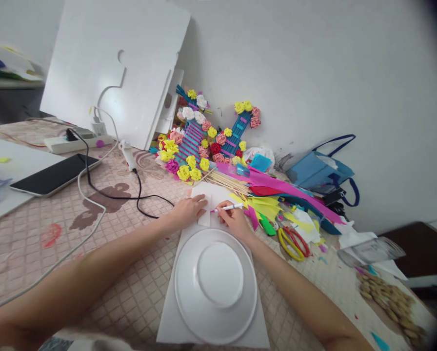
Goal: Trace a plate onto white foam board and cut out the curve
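Note:
My left hand lies with fingers stretched out flat, pressing on a narrow white strip at the far end of a white board. My right hand grips a slim white pen, its purple tip close to the strip's right edge. Any line under the tip is too small to make out. Nearer to me on the same board rests a round white plate, apparently face down, with its raised base ring upward.
Flower-covered decorations lean at the back beside thin wooden sticks. Coloured paper, scissors and a blue bag lie right. A tablet, a glue gun, cables and a power strip occupy the left.

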`<action>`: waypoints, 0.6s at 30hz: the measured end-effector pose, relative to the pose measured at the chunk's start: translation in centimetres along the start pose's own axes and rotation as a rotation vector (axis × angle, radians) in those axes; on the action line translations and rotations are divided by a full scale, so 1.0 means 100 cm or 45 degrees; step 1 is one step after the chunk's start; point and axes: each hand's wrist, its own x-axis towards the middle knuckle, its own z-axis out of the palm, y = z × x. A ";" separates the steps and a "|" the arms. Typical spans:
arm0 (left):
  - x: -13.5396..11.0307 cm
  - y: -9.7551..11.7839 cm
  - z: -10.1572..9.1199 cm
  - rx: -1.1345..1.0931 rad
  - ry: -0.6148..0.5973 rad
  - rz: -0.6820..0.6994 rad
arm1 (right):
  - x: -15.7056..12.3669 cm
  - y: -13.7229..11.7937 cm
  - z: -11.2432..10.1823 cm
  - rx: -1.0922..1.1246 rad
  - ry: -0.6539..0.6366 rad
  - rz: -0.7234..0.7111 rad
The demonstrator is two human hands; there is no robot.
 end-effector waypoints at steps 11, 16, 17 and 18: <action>-0.001 -0.001 0.000 0.002 0.010 -0.006 | -0.026 -0.013 -0.001 0.071 -0.097 0.034; -0.001 -0.001 0.001 -0.006 0.012 -0.009 | -0.027 -0.015 -0.002 0.072 -0.123 0.031; -0.001 -0.001 0.001 -0.010 0.013 -0.009 | -0.027 -0.015 -0.002 0.074 -0.128 0.035; -0.002 -0.001 0.001 -0.013 0.014 -0.008 | -0.028 -0.015 -0.002 0.078 -0.133 0.037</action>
